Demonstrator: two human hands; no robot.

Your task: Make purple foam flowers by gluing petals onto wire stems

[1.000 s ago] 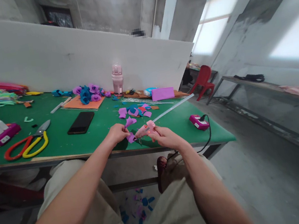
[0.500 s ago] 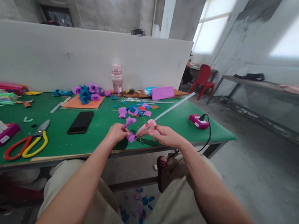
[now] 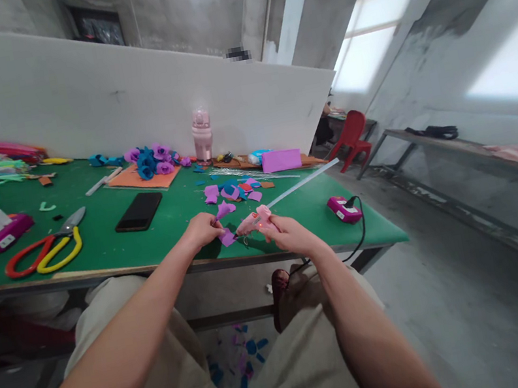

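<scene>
My left hand [image 3: 204, 229] is closed, pinching a purple paper petal [image 3: 228, 237] near the table's front edge. A partly formed purple paper flower [image 3: 225, 209] rises just above those fingertips, seemingly in the same hand. My right hand [image 3: 285, 232] is wrapped round the handle of a pink glue gun [image 3: 257, 220], which has a small red light lit. The gun's nozzle points left, close to the petal; whether it touches cannot be seen. A long clear glue stick [image 3: 307, 182] juts from the back of the gun towards the upper right.
On the green table [image 3: 182, 210] lie loose petals [image 3: 231, 190], finished flowers [image 3: 154, 160] on orange paper, a phone [image 3: 139, 212], scissors [image 3: 56, 244] and a purple paper block [image 3: 282, 160]. A pink bottle [image 3: 202, 136] stands by the white partition [image 3: 117, 92]. A power socket [image 3: 344, 209] sits at right.
Almost nothing differs. The glue gun and both hands stay in nearly the same place, with only a very slight shift of the whole view.
</scene>
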